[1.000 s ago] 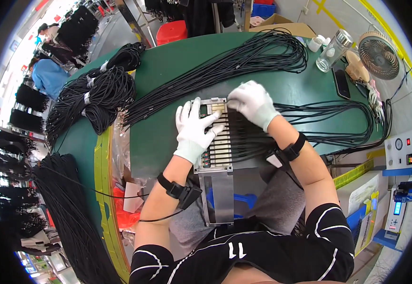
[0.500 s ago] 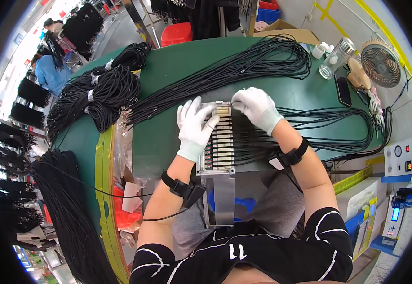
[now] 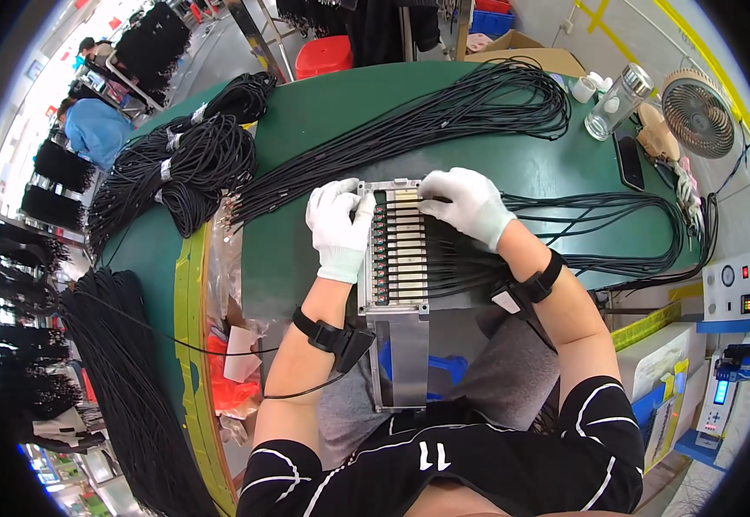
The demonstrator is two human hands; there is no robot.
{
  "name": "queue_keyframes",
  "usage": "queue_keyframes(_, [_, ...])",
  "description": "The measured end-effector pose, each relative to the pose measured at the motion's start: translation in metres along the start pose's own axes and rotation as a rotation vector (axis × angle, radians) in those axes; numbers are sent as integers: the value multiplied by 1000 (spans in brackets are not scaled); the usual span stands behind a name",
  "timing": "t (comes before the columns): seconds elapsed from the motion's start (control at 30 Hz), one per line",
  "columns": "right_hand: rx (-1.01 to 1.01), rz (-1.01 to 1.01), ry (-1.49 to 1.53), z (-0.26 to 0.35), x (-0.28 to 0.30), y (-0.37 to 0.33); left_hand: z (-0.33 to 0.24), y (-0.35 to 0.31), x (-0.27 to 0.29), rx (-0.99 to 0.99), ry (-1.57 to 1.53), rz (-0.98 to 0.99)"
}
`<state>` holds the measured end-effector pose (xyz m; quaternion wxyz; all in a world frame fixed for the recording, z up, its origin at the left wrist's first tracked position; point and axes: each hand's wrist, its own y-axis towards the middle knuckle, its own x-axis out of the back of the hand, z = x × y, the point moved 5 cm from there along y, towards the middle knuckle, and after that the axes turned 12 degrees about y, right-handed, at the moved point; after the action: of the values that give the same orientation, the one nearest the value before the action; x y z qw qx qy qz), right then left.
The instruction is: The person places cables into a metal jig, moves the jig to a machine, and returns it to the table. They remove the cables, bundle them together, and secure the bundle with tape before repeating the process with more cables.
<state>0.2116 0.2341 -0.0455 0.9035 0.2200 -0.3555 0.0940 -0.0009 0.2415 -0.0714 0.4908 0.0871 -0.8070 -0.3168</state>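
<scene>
A metal slotted fixture [image 3: 422,305] lies at the table's near edge, with several black cables [image 3: 465,274] laid side by side across it. Small connector ends line its left side. My left hand [image 3: 338,226], in a white glove, is closed at the fixture's upper left edge, fingers bent by the top cable's end; whatever they pinch is hidden. Across the upper right edge, my gloved right hand [image 3: 469,208] pinches a black cable near the top slot. Its fingertips partly cover that cable. From the fixture, the cables run right under my right hand and forearm.
A long cable bundle [image 3: 409,129] stretches across the green table [image 3: 323,99] beyond my hands. Coiled bundles [image 3: 207,155] lie at left, more cables [image 3: 125,370] hang nearer. At right are a glass bottle [image 3: 618,103], a phone [image 3: 629,162] and a fan [image 3: 698,112].
My left hand has moved left off the top slots, and its spread fingers have curled. My right hand has shifted slightly lower. A cable now shows across the fixture's top slot.
</scene>
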Motion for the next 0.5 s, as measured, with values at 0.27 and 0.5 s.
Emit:
queue_keyframes(0.27, [-63, 107, -253, -10, -8, 6, 16, -4, -14, 226, -173, 137])
queue_keyframes(0.5, [-59, 126, -294, -11, -13, 9, 26, -6, -19, 222, -198, 171])
